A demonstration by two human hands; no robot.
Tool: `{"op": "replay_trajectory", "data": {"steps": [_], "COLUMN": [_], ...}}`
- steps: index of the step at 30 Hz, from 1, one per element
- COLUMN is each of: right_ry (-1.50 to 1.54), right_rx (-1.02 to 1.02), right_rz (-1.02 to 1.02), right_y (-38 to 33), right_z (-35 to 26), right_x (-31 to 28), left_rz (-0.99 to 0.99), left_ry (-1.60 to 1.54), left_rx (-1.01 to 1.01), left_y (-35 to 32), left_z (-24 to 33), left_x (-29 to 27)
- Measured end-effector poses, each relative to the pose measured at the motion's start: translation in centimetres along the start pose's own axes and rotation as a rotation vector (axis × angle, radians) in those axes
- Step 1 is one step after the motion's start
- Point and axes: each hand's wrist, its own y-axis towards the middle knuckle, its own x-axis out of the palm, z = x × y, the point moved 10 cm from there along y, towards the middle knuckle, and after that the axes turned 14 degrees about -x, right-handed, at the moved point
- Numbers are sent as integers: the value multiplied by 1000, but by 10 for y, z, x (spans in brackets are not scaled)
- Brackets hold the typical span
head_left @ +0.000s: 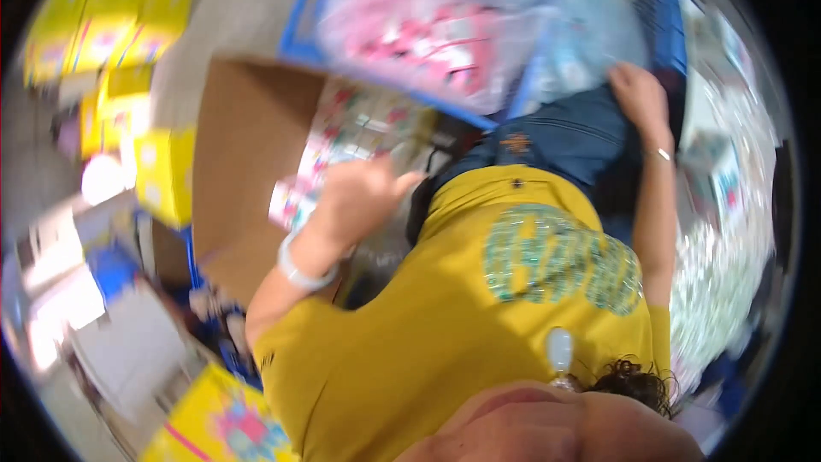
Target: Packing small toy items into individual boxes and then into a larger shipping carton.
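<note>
My left hand (359, 201) hovers, blurred, over an open cardboard box (248, 133), thumb stuck out to the side. Its other fingers are hidden or smeared, so whether it holds anything does not show. Under and beyond it, packages with a red, green and white pattern (346, 124) lie in the box. A similar small package (289, 205) shows beside the wrist. To the right, my right hand (640, 96) is at my knee beside a clear plastic bag (590, 43), fingers curled in. What they hold, if anything, is hidden.
Ahead stands a blue crate (299, 13) carrying a large clear bag of pink and white items (440, 43). Another blue crate (663, 26) is at the right, near a heap of shiny clear wrapping (723, 282). Yellow cartons (120, 17) are stacked at the left.
</note>
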Motion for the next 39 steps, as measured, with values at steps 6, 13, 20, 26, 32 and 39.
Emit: {"op": "replay_trajectory", "data": {"steps": [6, 13, 20, 26, 32, 39], "right_ry": [-65, 159, 348, 531, 735, 825], "right_rx": [-180, -268, -110, 215, 507, 628], "right_rz": [358, 634, 647, 439, 429, 295], "right_y": [-16, -93, -162, -217, -238, -277], "right_z": [-52, -93, -76, -41, -13, 17], "right_x": [-24, -34, -24, 46, 105, 176], "left_rz": [177, 138, 236, 248, 132, -108], "left_ry": [26, -223, -361, -11, -183, -431], "left_rx": [114, 889, 1257, 1199, 1077, 729], "left_y": [80, 144, 148, 152, 193, 212], "left_z": [40, 281, 525, 611, 562, 306], "left_x": [-97, -99, -22, 47, 24, -153]}}
